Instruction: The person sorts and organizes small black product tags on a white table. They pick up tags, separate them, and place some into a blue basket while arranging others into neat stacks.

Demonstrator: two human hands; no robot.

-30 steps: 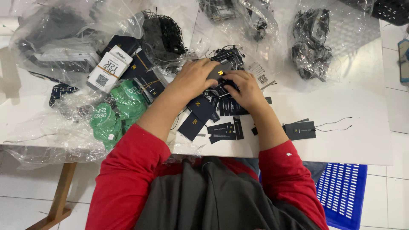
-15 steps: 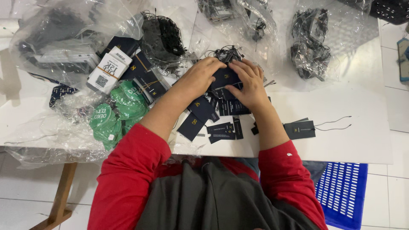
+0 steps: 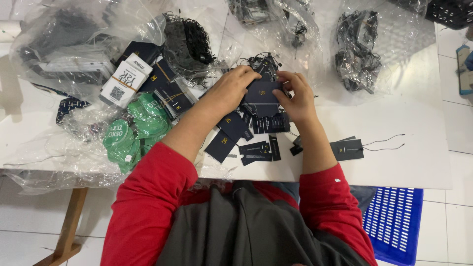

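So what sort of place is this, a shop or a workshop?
Likely a garment packing or labelling workshop: both hands hold a dark hang tag, with green round tags and bagged black strings on the white table.

View: one head-worn camera, no second view.
Position: above the person's red sleeves.
Direction: steeply down onto the white surface (image 3: 404, 162).
Nearness: close; arms fill the lower frame.
Edges: floor tiles, blue crate (image 3: 394, 221).

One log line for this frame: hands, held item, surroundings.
left hand: on dark tag | right hand: on same tag | below: loose dark tags | left: green tags | surface: white table
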